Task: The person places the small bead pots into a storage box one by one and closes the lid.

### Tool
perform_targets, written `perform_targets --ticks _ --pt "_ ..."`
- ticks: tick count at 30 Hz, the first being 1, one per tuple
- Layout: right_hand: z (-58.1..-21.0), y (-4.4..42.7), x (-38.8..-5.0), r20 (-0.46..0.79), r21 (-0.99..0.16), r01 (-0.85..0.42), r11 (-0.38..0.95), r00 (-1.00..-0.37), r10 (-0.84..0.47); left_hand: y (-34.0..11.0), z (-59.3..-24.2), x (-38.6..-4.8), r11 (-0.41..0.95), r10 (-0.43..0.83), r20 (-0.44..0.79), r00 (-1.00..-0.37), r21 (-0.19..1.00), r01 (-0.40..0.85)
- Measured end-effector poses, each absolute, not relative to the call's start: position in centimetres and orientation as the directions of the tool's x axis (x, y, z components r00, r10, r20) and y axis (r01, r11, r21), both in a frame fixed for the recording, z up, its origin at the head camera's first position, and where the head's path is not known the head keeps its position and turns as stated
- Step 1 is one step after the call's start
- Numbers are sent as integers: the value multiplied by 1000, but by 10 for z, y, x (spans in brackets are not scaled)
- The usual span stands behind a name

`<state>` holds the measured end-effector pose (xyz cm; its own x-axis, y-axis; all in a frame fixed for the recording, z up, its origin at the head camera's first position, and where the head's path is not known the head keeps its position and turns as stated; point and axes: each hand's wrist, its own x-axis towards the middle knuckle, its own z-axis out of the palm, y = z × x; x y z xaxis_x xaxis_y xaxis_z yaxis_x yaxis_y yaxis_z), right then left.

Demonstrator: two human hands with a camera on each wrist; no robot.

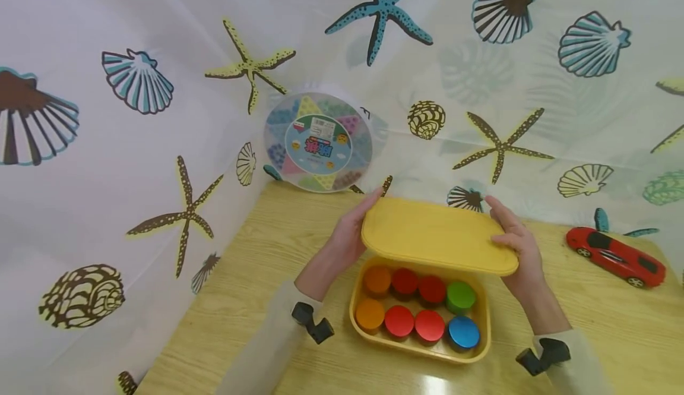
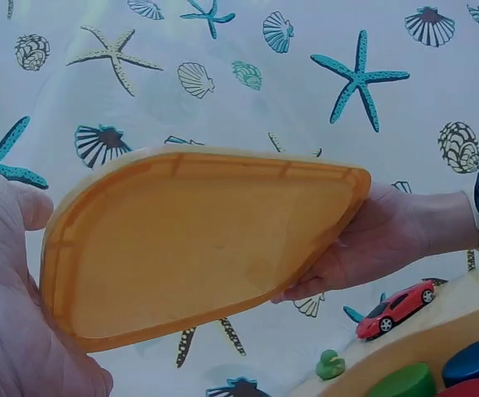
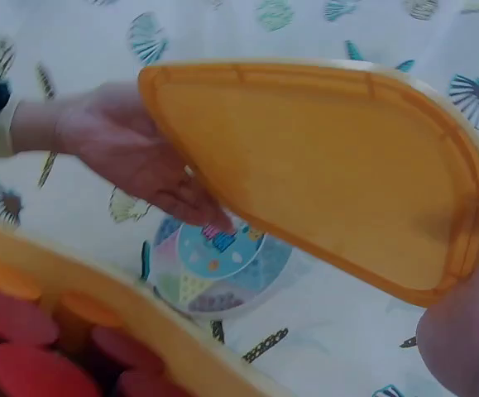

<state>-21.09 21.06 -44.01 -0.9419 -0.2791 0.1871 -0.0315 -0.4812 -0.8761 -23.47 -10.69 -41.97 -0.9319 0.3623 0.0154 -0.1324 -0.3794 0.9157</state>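
Observation:
Between both hands a yellow plastic lid (image 1: 438, 234) is held up, tilted, above the far edge of a yellow box (image 1: 419, 347). My left hand (image 1: 350, 234) grips the lid's left end, and my right hand (image 1: 518, 249) grips its right end. The lid's rimmed underside (image 2: 206, 248) shows in both wrist views. Inside the box stand several round-topped pieces in two rows: orange ones (image 1: 370, 313), red ones (image 1: 399, 321), a green one (image 1: 461, 296) and a blue one (image 1: 463, 332). Lid and box are apart; part of the box's far side is hidden.
A red toy car (image 1: 614, 256) stands on the wooden table (image 1: 230, 300) at the right. A round clear case of coloured beads (image 1: 317, 181) leans against the shell-patterned curtain (image 1: 427, 74) at the back. A small green toy (image 2: 330, 365) sits beyond the box.

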Motion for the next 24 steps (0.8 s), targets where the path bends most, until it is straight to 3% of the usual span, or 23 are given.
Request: perform_targets --ticks 4,10,13,18,24 --pt "-457 204 -190 232 -955 -170 -244 -940 -251 -112 -432 -217 -175 340 -1 -940 983 -64" --pt "-493 195 -162 270 -960 -277 28 -950 -158 -116 -466 -198 85 331 60 -942 992 93" --pt "-507 191 -151 255 -957 -269 109 -959 -124 -116 -482 -189 127 323 55 -945 987 101" --pt "-523 186 -140 216 -968 -228 105 -970 -114 -117 -508 -174 184 274 47 -961 978 100" --pt "-531 180 -138 197 -967 -206 148 -978 -72 -119 -524 -168 88 261 95 -961 989 122"
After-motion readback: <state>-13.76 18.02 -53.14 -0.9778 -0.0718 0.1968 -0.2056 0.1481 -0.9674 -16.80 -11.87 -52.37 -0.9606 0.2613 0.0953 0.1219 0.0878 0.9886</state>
